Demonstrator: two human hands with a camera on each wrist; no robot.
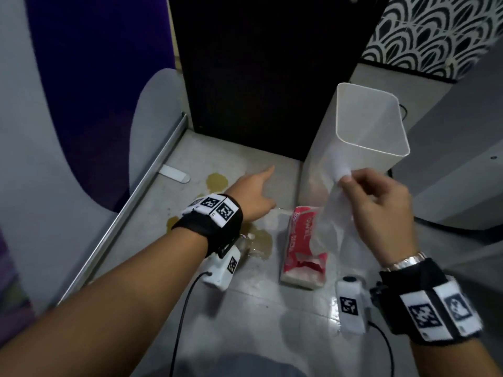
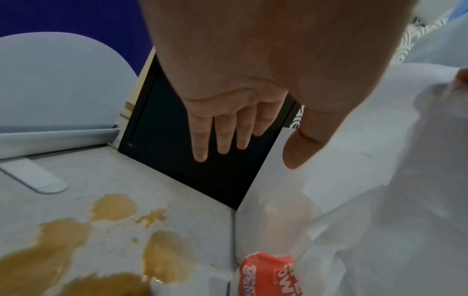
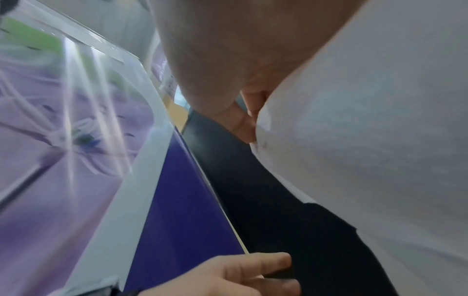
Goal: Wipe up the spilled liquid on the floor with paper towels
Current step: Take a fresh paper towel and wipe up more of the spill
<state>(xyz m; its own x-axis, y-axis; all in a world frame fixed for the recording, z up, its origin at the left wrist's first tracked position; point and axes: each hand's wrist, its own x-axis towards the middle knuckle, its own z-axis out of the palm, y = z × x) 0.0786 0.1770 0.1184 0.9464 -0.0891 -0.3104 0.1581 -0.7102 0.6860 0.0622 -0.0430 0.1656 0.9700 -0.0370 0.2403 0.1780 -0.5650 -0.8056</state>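
Brown spilled liquid (image 1: 258,240) lies in several puddles on the grey floor tiles, also seen in the left wrist view as spilled liquid (image 2: 113,250). A red paper towel pack (image 1: 302,246) lies on the floor right of the spill. My right hand (image 1: 344,180) pinches a white paper towel (image 1: 332,213) by its top edge, and the sheet hangs down to the pack. In the right wrist view my right hand (image 3: 250,124) nips the paper towel (image 3: 367,140) between thumb and finger. My left hand (image 1: 258,189) hovers over the spill with straight fingers (image 2: 222,140) and holds nothing.
A tall white bin (image 1: 362,137) stands just behind the pack. A dark cabinet door (image 1: 258,77) closes the back. A metal floor rail (image 1: 130,213) and a grey and purple panel run along the left. A white door stop (image 1: 174,174) lies by the rail.
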